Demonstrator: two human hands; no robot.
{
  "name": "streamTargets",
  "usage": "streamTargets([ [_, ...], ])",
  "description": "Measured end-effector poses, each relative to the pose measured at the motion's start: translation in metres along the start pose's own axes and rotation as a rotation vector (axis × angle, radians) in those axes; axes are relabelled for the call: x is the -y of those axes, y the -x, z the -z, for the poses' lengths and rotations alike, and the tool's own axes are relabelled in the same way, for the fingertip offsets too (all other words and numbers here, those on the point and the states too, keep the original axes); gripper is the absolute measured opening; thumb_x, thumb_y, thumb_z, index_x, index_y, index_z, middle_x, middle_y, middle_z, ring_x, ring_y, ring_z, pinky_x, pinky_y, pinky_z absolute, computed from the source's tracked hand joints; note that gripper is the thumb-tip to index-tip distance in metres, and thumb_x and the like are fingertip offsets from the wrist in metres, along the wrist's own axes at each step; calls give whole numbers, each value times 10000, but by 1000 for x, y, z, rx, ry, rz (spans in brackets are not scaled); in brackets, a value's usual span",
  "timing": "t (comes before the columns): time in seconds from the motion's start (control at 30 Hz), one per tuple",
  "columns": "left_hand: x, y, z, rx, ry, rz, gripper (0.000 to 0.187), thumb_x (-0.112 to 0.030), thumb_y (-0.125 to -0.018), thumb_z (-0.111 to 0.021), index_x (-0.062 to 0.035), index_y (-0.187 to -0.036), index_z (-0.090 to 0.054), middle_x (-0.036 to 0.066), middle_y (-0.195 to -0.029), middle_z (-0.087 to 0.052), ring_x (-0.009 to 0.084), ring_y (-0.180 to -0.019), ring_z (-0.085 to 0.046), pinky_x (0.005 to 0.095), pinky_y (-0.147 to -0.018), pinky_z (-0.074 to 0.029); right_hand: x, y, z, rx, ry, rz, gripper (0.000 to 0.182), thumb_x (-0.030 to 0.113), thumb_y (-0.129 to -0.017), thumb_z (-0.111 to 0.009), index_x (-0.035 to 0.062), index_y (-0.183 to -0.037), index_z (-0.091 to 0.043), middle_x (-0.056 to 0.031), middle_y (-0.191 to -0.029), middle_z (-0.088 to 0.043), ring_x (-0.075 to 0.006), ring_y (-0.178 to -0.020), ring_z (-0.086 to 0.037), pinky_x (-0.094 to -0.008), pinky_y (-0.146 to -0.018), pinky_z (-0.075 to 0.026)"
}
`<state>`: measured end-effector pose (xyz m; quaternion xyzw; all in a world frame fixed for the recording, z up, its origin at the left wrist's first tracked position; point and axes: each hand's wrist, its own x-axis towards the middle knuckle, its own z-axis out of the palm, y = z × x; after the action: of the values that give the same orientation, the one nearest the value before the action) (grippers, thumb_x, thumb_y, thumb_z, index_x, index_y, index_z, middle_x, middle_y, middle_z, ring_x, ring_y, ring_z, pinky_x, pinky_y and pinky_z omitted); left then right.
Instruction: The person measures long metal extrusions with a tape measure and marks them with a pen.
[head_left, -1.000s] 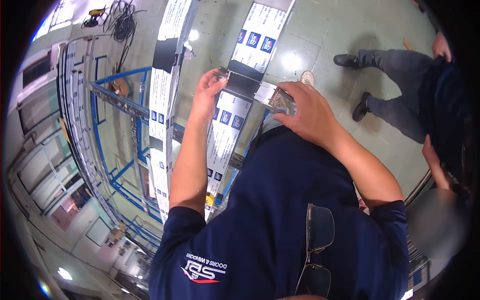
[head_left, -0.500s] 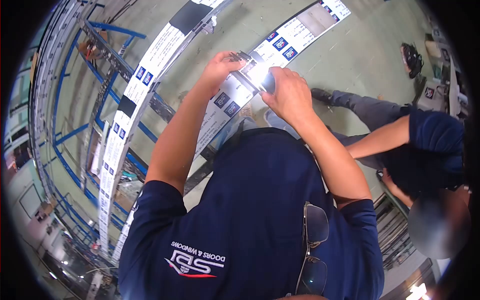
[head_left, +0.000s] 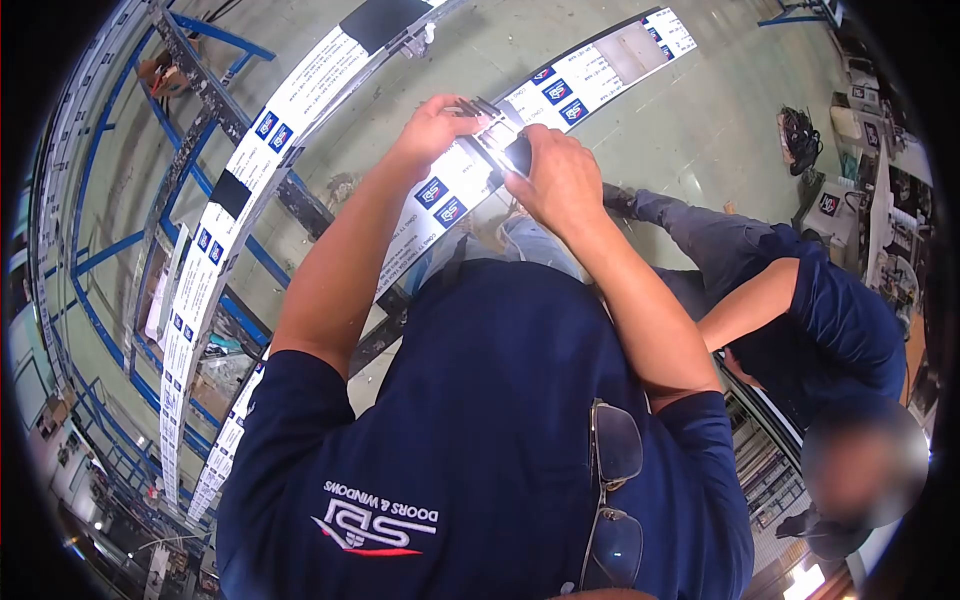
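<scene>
My left hand (head_left: pixel 437 130) is closed, its thumb and fingers pinching the left end of a short dark metal piece with a bright, shiny face (head_left: pixel 494 138). The piece lies across a long profile wrapped in white printed film (head_left: pixel 436 205). My right hand (head_left: pixel 562 178) is curled at the other end, thumb below and fingers above, around a dark part (head_left: pixel 519 154). Strong glare between the hands washes out the detail there, and I cannot tell exactly what the dark part is.
On the left, another film-wrapped profile (head_left: pixel 240 165) rests along a blue metal rack (head_left: pixel 105 250). A co-worker (head_left: pixel 835 310) in a dark shirt is close on my right. Farther right, boxes and equipment (head_left: pixel 835 205) stand by the wall. Glasses (head_left: pixel 613 490) hang on my shirt.
My view has shifted a little, so most things sit slightly farther left. The co-worker's head and body have changed position. Both hands stay on the metal piece, and the glare is smaller.
</scene>
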<state>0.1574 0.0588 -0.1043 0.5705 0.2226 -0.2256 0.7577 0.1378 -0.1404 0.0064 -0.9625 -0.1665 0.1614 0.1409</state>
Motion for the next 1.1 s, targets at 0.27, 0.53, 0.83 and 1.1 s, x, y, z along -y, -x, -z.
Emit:
streamTargets([
  [0.27, 4, -6, 4, -13, -23, 30, 624, -168, -829, -820, -7, -1343, -505, 136, -1158, -693, 229, -1050, -664, 344, -904, -511, 5, 0, 0, -1, 35, -8, 471, 258, -778, -800, 25, -1140, -608, -171, -1003, -686, -364, -978, -658, -468, -875, -516],
  [0.53, 6, -5, 4, -4, 6, 12, 599, -169, -822, -826, -18, -1319, -528, 123, -1137, -698, 218, -1041, -663, 341, -897, -508, 3, -1, -3, -16, 40, 19, 468, 264, -773, -804, 31, -1133, -615, -163, -996, -687, -358, -969, -661, -466, -871, -519],
  [0.83, 5, -4, 4, -7, 17, 3, 614, -153, -822, -819, 5, -1333, -517, 136, -1125, -696, 220, -1029, -664, 336, -896, -506, -3, -2, -3, -12, -7, 7, 486, 269, -779, -795, 36, -1172, -627, -170, -1010, -688, -362, -993, -656, -467, -884, -517],
  [1.1, -4, 4, -1, -4, 24, 4, 625, -120, -828, -807, 17, -1349, -490, 145, -1107, -690, 232, -963, -692, 341, -806, -554, -3, 0, -8, -38, -8, 16, 426, 263, -792, -775, 35, -1119, -625, -167, -988, -683, -361, -971, -653, -476, -878, -512],
])
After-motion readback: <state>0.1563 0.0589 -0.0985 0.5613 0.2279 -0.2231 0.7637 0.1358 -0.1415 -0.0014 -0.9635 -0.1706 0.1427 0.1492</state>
